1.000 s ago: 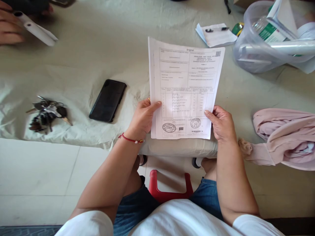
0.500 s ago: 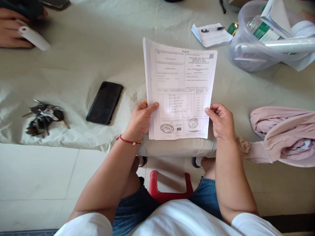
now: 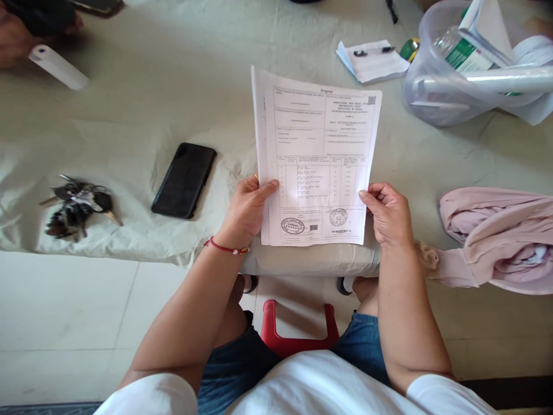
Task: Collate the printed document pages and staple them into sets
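Note:
A stack of printed papers is held up in front of me above the table's front edge. The top sheet reads "Original" and bears a form with a table of lines and two round stamps near its bottom. My left hand is closed on the left edge, thumb on top. At the right edge, my right hand pinches the sheets between thumb and fingers; the fingers behind the paper are partly hidden. Left of my left hand lies a black phone, and farther left a bunch of keys.
A clear plastic basket with a bottle and papers stands at the back right, beside a notepad. Pink cloth hangs over the right front edge. Another person's hand is near a white cylinder at the back left.
My hands and the papers have hardly moved. At the back left, the other person's hand has shifted up and away from the white cylinder.

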Action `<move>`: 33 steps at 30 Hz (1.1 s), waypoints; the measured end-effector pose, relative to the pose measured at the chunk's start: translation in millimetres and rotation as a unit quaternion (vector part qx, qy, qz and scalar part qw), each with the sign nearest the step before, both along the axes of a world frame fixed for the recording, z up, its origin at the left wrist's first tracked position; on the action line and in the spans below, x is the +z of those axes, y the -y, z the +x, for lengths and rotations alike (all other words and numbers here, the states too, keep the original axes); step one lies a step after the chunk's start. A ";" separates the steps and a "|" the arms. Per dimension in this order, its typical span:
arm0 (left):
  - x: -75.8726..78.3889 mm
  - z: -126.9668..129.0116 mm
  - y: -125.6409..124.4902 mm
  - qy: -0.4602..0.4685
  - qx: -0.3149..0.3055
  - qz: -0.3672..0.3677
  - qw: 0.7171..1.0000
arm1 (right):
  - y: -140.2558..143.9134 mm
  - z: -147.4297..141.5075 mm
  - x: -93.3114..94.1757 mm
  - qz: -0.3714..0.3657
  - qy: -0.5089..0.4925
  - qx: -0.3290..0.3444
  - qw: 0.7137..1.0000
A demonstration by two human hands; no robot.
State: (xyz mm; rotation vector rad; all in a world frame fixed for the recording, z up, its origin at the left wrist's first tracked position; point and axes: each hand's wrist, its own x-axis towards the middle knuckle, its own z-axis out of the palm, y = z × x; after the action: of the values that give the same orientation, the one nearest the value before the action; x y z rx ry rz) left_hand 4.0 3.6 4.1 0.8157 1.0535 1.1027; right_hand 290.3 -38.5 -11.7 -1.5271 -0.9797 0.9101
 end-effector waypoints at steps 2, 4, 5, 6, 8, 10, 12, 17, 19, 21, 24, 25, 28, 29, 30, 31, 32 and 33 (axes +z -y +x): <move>0.6 0.1 0.3 0.001 0.001 0.000 1.000 | -0.2 -0.3 0.6 -0.001 -0.005 -0.003 1.000; 1.1 0.1 0.6 0.002 0.000 0.001 1.000 | -0.3 -0.5 0.9 0.000 -0.012 -0.007 1.000; 1.2 0.1 0.7 0.002 -0.001 0.002 1.000 | -0.3 -0.4 0.9 0.000 -0.013 -0.007 1.000; 1.2 0.1 0.7 0.002 -0.002 0.003 1.000 | -0.3 -0.4 0.7 0.000 -0.012 -0.005 1.000; 1.1 0.1 0.6 0.001 -0.002 0.005 1.000 | -0.2 -0.1 0.2 0.000 -0.006 -0.001 1.000; 1.0 0.0 0.3 0.001 -0.002 0.006 1.000 | -0.1 0.0 -0.2 -0.001 -0.002 0.001 1.000; 1.3 -0.2 0.2 0.001 -0.002 0.006 1.000 | 0.2 -0.1 0.1 -0.002 -0.003 0.001 1.000; 3.0 -0.3 0.5 0.001 -0.003 -0.004 1.000 | 0.4 -0.7 2.3 -0.003 -0.014 -0.006 1.000; 3.0 -0.2 0.8 0.001 -0.002 -0.005 1.000 | 0.3 -0.7 2.7 -0.005 -0.012 -0.007 1.000; 2.4 -0.3 0.8 0.000 -0.003 -0.002 1.000 | 0.3 -0.6 2.6 -0.007 -0.012 -0.005 1.000; 1.2 -0.6 0.6 -0.003 -0.004 0.000 1.000 | 0.2 -0.4 2.1 -0.009 -0.010 0.002 1.000; 0.9 -0.8 0.5 -0.004 -0.005 0.000 1.000 | 0.2 -0.4 2.1 -0.008 -0.007 0.003 1.000; 0.9 -1.0 0.2 -0.005 -0.005 0.002 1.000 | 0.1 -0.9 2.7 -0.007 -0.006 0.004 1.000; 1.0 -0.9 0.1 -0.004 -0.006 0.003 1.000 | 0.1 -1.2 3.1 -0.007 -0.008 0.003 1.000; 1.2 -0.8 0.1 -0.004 -0.006 0.003 1.000 | 0.1 -1.6 3.6 -0.007 -0.011 0.002 1.000; 1.4 -0.7 0.2 -0.003 -0.005 0.003 1.000 | 0.2 -2.1 4.2 -0.006 -0.014 0.001 1.000; 1.5 -0.6 0.2 -0.003 -0.004 0.003 1.000 | 0.3 -2.7 4.6 -0.004 -0.015 0.002 1.000; 1.6 -0.5 0.3 -0.002 -0.002 0.002 1.000 | 0.4 -3.3 5.0 -0.002 -0.014 0.004 1.000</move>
State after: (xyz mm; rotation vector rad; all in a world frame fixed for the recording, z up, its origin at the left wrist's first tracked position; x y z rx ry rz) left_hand 3.6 3.3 5.7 0.8241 1.0527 1.1004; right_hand 287.0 -38.9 -6.7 -1.5111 -0.9643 0.9382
